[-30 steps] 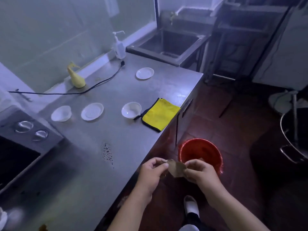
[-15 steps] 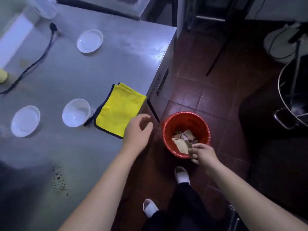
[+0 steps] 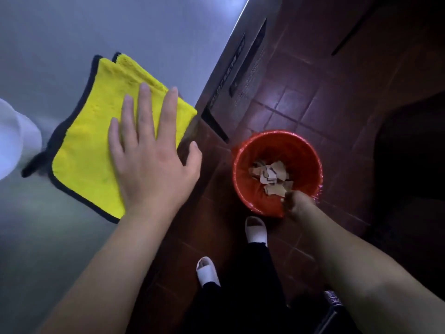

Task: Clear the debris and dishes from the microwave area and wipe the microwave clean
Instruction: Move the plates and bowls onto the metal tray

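Observation:
A folded yellow cloth (image 3: 84,145) with a dark border lies on the steel counter (image 3: 120,25) near its right edge. My left hand (image 3: 149,160) lies flat on the cloth with straight, spread fingers. On the floor below stands a red bucket (image 3: 243,150) lined with plastic. It holds several torn brown paper scraps (image 3: 269,172). My right hand (image 3: 299,204) hangs at the bucket's near rim with its fingers pointing down into it. That hand is in shadow, so I cannot make out whether it holds anything.
A white bowl (image 3: 14,141) sits blurred at the left edge, beside the cloth's corner. The counter's front panel drops to a dark red tiled floor (image 3: 301,92). My feet in white slippers (image 3: 256,229) stand just in front of the bucket.
Both hands held a brown paper scrap over the floor. The right hand carried it down to the bucket, and the left hand moved left onto the yellow cloth. The view tilted down.

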A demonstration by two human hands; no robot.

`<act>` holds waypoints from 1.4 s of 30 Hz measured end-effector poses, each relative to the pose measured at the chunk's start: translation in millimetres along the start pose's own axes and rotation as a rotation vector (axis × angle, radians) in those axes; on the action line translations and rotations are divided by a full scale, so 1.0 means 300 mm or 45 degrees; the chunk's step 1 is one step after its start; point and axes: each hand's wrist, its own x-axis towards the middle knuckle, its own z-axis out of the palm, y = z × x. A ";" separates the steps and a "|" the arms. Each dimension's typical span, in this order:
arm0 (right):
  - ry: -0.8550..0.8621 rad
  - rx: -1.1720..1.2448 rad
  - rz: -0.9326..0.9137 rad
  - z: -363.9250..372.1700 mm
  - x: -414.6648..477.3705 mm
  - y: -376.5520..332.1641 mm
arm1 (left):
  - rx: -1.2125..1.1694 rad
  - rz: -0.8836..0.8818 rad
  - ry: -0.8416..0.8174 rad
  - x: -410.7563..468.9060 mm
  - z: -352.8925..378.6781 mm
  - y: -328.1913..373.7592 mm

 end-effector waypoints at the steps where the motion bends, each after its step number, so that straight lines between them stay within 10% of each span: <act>1: -0.004 0.004 0.018 0.016 0.044 -0.007 | 0.011 0.009 0.016 -0.003 0.004 0.000; 9: -0.105 -0.090 0.038 0.085 0.138 -0.005 | 0.059 0.004 0.049 -0.007 0.006 0.012; 30: -0.563 -0.272 -0.553 -0.200 -0.696 0.054 | -0.212 -0.146 -0.360 -0.026 -0.143 -0.053; 42: -0.619 -0.543 -1.039 -0.262 -1.161 0.385 | -0.681 -0.356 -0.492 -0.731 -0.318 -0.264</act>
